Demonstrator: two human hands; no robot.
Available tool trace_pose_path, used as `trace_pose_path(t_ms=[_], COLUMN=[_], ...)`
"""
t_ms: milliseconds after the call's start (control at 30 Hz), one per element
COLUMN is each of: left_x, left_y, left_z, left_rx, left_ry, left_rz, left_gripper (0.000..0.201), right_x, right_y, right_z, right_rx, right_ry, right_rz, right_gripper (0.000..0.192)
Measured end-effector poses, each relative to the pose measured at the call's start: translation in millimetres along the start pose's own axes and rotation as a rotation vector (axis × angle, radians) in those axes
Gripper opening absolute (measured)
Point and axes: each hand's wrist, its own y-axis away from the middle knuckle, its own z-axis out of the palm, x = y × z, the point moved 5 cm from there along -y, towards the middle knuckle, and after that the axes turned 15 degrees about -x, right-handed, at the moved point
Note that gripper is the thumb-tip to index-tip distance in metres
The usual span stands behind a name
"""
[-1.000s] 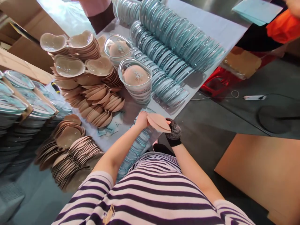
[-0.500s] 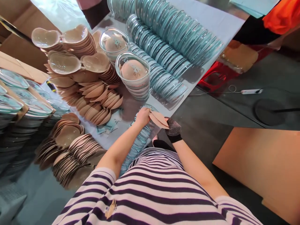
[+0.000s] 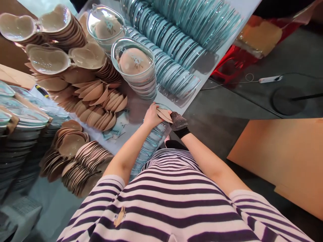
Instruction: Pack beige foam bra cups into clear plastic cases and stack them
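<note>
Your left hand (image 3: 152,116) and your gloved right hand (image 3: 178,121) meet at the middle of the frame, just above the table's near edge, and between them you hold a pair of beige silicone cups (image 3: 164,114). The left fingers are curled closed on the cups' left end; the right hand, in its dotted knit glove, closes on the right end, though the glove hides how tightly. The cups lie nearly flat, folded one on the other, with their long axis running left to right from one hand to the other, tilted slightly down toward the right. Neither hand is nearer: both are on them.

Directly beneath your hands a column of clear plastic shells (image 3: 148,149) leans against the table edge and runs down toward your striped shirt. Just above your hands, well within reach, stands a stack of filled clear cases (image 3: 134,64) with a beige cup showing in the top one. Loose beige cups (image 3: 101,104) fan out to the left of it.
</note>
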Motion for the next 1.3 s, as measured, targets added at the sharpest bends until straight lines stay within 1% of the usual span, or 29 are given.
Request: trace_pose_path(t_ms=[67,133,267,333,433,500,567,633,733,800,867,933,967,1067,1100,1133,1167,1200,1233,1300], left_x=[-1,-3,-3,-1,1,3,4,5,5,6,7,6,6,8,9,10,11,12,12,12], left_y=[0,0,-1,-1,0,1,2,3,4,5,4,4,4,6,6,7,7,6,5,3], left_z=[-0.9,-1.1,0.6,1.8,2.7,2.5,1.9,1.8,3.6,5.7,7.3,7.7,7.4,6.4,6.5,6.7,7.0,7.0,6.9,6.4], left_rx=[0.018,0.015,-0.028,-0.054,-0.079,-0.080,-0.073,-0.069,-0.080,-0.087,-0.080,-0.061,-0.048,-0.021,-0.020,-0.020,-0.018,-0.009,-0.001,0.000], left_ry=[0.025,0.039,0.008,-0.008,-0.035,-0.056,-0.063,-0.058,-0.057,-0.065,-0.072,-0.081,-0.089,-0.125,-0.136,-0.144,-0.148,-0.146,-0.142,-0.129], left_rz=[-0.005,-0.018,-0.011,-0.025,-0.057,-0.060,-0.056,-0.052,-0.041,-0.021,-0.007,-0.006,-0.006,0.017,0.032,0.046,0.056,0.059,0.059,0.060], left_gripper=[0.088,0.098,0.108,0.109,0.106,0.104,0.104,0.104,0.106,0.105,0.104,0.105,0.104,0.101,0.099,0.096,0.092,0.088,0.085,0.080], right_x=[-4,0,13,16,16,16,19,22,27,30,33,34,34,32,32,33,34,36,37,34], right_y=[-2,3,13,7,-12,-23,-28,-26,-20,-20,-25,-31,-33,-27,-24,-21,-19,-19,-19,-16], right_z=[-3,-6,1,8,18,21,21,22,22,21,15,8,6,8,10,12,13,13,11,1], right_rx=[-0.001,0.009,-0.072,-0.100,-0.132,-0.153,-0.157,-0.137,-0.049,-0.007,-0.017,-0.104,-0.186,-0.493,-0.560,-0.582,-0.569,-0.496,-0.382,-0.109], right_ry=[0.020,0.025,0.012,0.013,0.026,0.015,-0.039,-0.125,-0.231,-0.258,-0.261,-0.337,-0.430,-0.796,-0.885,-0.931,-0.931,-0.869,-0.760,-0.479], right_rz=[-0.008,0.021,0.087,0.090,0.064,0.039,0.047,0.075,0.122,0.154,0.189,0.194,0.184,0.146,0.144,0.152,0.155,0.153,0.146,0.114], right_gripper=[0.053,0.052,0.040,0.040,0.043,0.045,0.045,0.043,0.038,0.035,0.033,0.030,0.029,0.029,0.031,0.033,0.033,0.032,0.031,0.031])
